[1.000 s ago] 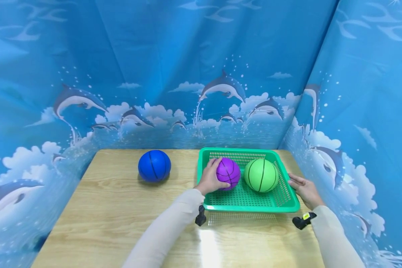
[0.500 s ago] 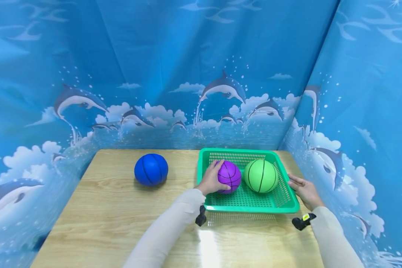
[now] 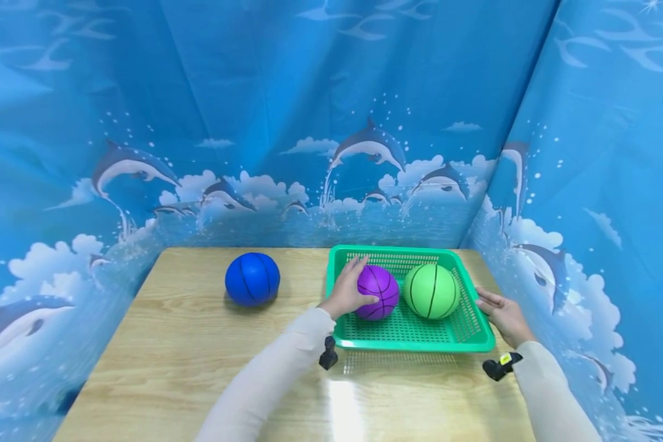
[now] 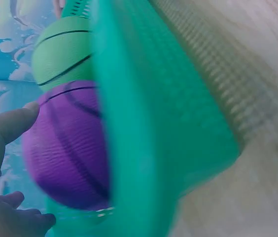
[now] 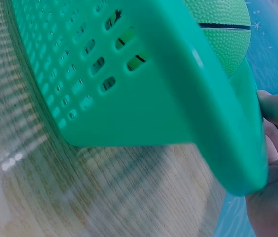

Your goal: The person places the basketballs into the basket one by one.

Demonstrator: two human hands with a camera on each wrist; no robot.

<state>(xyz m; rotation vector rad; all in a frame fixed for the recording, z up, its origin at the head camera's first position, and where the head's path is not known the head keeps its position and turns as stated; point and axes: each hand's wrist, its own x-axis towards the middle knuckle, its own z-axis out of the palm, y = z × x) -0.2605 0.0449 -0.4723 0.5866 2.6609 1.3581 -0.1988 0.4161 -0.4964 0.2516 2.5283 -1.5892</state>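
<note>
A purple ball [image 3: 380, 292] lies in a green basket [image 3: 414, 342], touching a green ball [image 3: 431, 291] on its right. My left hand [image 3: 347, 293] lies against the purple ball's left side. The thumb rests on its front and the fingers stretch past its top. In the left wrist view the thumb [image 4: 11, 128] touches the purple ball [image 4: 65, 148] behind the basket wall [image 4: 149, 123]. My right hand [image 3: 500, 313] rests with straight fingers against the basket's right rim. The right wrist view shows it [image 5: 272, 148] at the rim [image 5: 227, 123]. A blue ball [image 3: 252, 279] sits alone on the table.
The wooden table [image 3: 199, 344] is walled on three sides by a blue dolphin-print curtain [image 3: 331, 123]. The basket stands at the back right, close to the curtain. Bare wood lies in front of the basket and around the blue ball.
My left fingers have lifted from the top of the purple ball and straightened. The ball has settled slightly toward the green one. The right hand has stayed at the rim.
</note>
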